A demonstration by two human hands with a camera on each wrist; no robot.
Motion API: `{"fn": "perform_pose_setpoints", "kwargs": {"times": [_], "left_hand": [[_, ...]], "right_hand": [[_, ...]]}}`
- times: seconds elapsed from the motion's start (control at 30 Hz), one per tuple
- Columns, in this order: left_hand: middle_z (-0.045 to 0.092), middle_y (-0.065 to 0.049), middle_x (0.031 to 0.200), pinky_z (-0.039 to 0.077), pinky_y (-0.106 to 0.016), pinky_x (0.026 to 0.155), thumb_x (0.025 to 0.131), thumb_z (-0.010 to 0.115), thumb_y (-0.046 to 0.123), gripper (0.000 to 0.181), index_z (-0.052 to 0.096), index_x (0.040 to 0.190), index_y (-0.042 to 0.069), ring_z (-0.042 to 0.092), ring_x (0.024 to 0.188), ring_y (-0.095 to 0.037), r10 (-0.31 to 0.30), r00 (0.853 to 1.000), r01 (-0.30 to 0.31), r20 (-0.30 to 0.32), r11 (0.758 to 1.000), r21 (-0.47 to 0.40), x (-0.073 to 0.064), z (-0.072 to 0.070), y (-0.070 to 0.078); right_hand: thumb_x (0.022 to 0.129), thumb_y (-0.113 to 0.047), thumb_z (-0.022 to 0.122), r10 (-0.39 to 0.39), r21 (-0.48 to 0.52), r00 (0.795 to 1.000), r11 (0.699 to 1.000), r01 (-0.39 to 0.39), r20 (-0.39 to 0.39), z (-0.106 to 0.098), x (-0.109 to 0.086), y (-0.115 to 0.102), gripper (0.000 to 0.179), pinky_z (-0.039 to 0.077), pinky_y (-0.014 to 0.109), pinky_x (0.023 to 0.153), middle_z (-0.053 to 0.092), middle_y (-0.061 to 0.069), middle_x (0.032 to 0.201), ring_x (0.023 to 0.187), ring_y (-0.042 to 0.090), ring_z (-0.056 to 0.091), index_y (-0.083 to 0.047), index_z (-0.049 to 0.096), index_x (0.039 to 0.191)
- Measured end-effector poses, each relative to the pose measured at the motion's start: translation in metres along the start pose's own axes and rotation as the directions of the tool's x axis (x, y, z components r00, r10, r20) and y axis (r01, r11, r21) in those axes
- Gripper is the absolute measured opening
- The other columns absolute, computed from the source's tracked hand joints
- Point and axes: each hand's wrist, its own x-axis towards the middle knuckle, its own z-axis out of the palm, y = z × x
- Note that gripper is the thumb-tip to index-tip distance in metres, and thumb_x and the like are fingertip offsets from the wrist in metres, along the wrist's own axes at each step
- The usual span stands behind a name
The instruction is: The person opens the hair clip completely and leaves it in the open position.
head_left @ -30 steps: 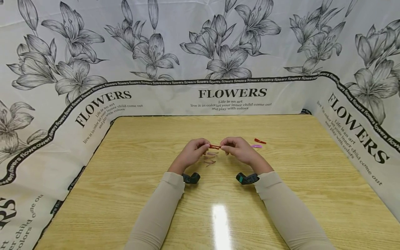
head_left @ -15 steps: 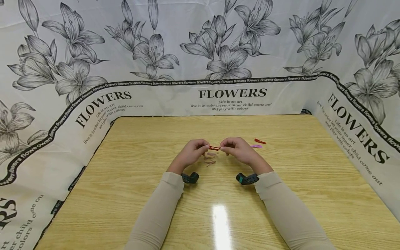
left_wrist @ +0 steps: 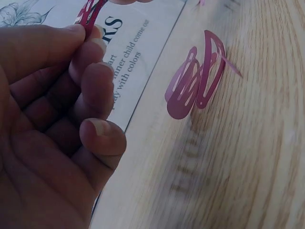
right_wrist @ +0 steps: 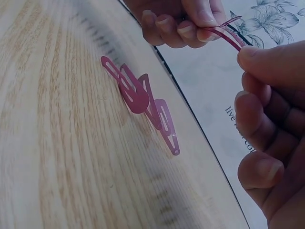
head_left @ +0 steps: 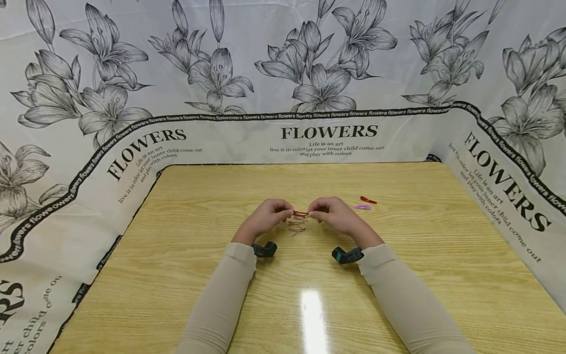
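Note:
Above the middle of the table, my two hands hold a red snap hair clip (head_left: 301, 213) by its opposite ends. My left hand (head_left: 267, 217) pinches one end between thumb and forefinger. The other end is in the pinch of my right hand (head_left: 334, 215). In the right wrist view the thin strips of the held hair clip (right_wrist: 228, 35) stand apart from each other. Several pinkish snap clips (right_wrist: 138, 98) lie on the table just below the hands, some overlapping. The fingertips hide both ends of the held clip.
Right of the right hand, a red snap clip (head_left: 368, 200) lies behind a purple snap clip (head_left: 362, 207). The wooden table (head_left: 199, 191) is bordered at the back and sides by a flower-printed cloth (head_left: 247, 137). Each wrist wears a dark camera (head_left: 265, 250).
Both hands have shifted slightly left and nearer the person, carrying the red hair clip between them over the clips below. The purple clip shows more fully from behind the right hand.

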Motion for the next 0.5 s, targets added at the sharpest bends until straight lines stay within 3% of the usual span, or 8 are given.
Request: {"fn": "perform_pose_setpoints", "kwargs": {"times": [0.23,0.5], "left_hand": [[0.066,-0.015,0.097,0.048,-0.032,0.069,0.099,0.056,0.026,0.019,0.069,0.101,0.013,0.057,0.082,-0.029,-0.027,0.999,0.028,0.044,0.999,-0.017,-0.0032,-0.0036,-0.0004],[0.067,-0.012,0.098,0.048,-0.033,0.071,0.099,0.057,0.026,0.018,0.070,0.101,0.014,0.058,0.083,-0.026,-0.045,0.998,0.045,0.044,0.999,0.021,-0.0046,-0.0066,-0.0022]], "right_hand": [[0.095,-0.023,0.063,-0.022,-0.070,1.000,0.997,0.023,0.004,0.0042,0.0007,-0.0012,0.013,0.047,0.032,0.063,0.065,0.003,0.085,0.070,0.017,0.055,-0.013,0.071,0.096],[0.095,-0.023,0.063,-0.003,-0.097,1.000,0.995,0.005,0.017,0.0088,0.0016,-0.0011,0.009,0.047,0.034,0.066,0.066,0.001,0.087,0.073,0.020,0.054,-0.017,0.070,0.095]]}}
